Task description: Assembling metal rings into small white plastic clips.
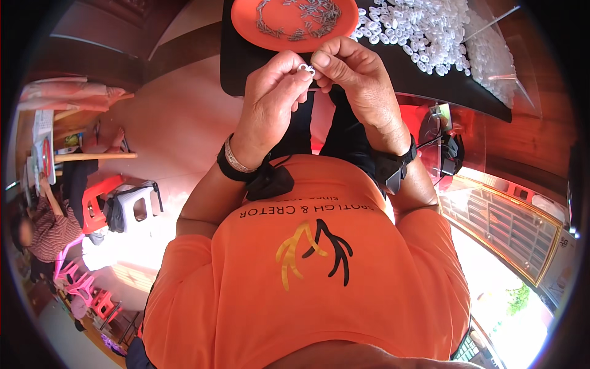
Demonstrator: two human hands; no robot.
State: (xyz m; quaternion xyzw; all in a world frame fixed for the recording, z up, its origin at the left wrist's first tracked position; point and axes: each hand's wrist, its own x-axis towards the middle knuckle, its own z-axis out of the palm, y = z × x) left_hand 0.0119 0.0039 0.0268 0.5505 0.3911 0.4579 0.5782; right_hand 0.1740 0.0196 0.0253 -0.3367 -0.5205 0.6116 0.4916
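My left hand (pixel 270 101) pinches a small white plastic piece (pixel 306 70) with rounded openings between thumb and fingers. Close against it, my right hand (pixel 362 80) has its thumb and forefinger pressed together; what they hold is too small or hidden to name. Both hands are over the near edge of a black table (pixel 384 74). Just beyond them lies an orange-red plate (pixel 246 27) with many small grey metal pieces (pixel 319 18), perhaps screws or pins. To its right, a large heap of similar white oval plastic pieces (pixel 424 31) covers the tabletop.
A clear plastic bag (pixel 491 58) of white pieces lies at the table's right end. On the far left a person (pixel 52 227) sits near red stools (pixel 98 203) and a cluttered wooden table. A glass-fronted, gold-framed case (pixel 510 224) stands at the right.
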